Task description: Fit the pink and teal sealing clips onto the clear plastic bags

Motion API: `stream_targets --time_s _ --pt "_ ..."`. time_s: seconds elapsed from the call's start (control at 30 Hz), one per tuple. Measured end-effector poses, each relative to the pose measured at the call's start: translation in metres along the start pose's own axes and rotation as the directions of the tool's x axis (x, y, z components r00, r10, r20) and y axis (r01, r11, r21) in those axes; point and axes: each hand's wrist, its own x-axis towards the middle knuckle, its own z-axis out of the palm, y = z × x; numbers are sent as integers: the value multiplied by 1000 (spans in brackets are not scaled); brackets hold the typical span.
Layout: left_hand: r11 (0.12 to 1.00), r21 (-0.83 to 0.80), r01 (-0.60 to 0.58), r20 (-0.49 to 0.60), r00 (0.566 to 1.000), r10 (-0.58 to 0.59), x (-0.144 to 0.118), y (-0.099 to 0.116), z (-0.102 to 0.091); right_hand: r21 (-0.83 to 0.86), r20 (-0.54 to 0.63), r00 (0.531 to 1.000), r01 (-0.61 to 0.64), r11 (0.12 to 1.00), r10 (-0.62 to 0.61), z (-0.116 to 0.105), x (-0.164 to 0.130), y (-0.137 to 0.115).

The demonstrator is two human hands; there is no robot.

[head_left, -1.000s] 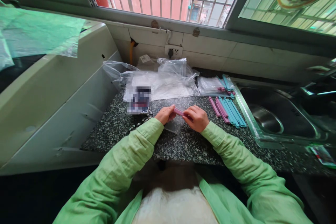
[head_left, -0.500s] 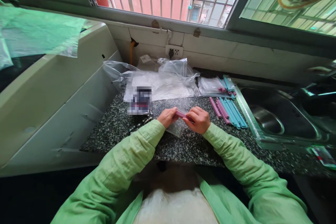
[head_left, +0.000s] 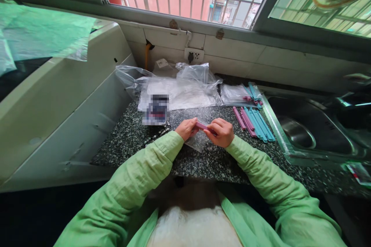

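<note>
A person's light green cloth sleeves [head_left: 147, 164] extend over a black-and-white speckled stone counter [head_left: 208, 168]. The left hand [head_left: 186, 129] is closed, fingers curled, grasping the left end of a narrow pink plastic strip [head_left: 202, 125]. The right hand [head_left: 222, 133] is likewise closed, its thumb and fingers pinching the right end. The strip spans the gap between both hands; a clear plastic bag [head_left: 198, 143] shows just below it. Whether the strip is fastened on the bag cannot be determined. Right of the right hand, loose pink plastic strips [head_left: 248, 122] and light blue plastic strips [head_left: 259, 124] lie side by side, near a stainless-steel sink [head_left: 278, 136]. Farther back lies crumpled clear plastic sheeting [head_left: 188, 98], before a white wall socket [head_left: 198, 54].
</note>
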Motion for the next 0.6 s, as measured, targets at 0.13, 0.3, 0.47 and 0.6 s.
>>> stream_targets --time_s 0.13,0.3,0.47,0.6 --pt "1000 -1 -14 4 1000 14 1 -3 -1 -1 -1 1000 -11 1000 11 0 1 -1" --pt "1000 9 -25 6 1000 25 1 -5 -2 13 -10 1000 -10 1000 10 0 1 -2" --pt "1000 10 21 -14 1000 -20 0 -2 -1 14 -6 1000 -16 1000 16 0 1 -2" --pt "1000 20 17 -15 1000 -17 0 -2 -2 18 0 1000 -17 1000 17 0 2 -2"
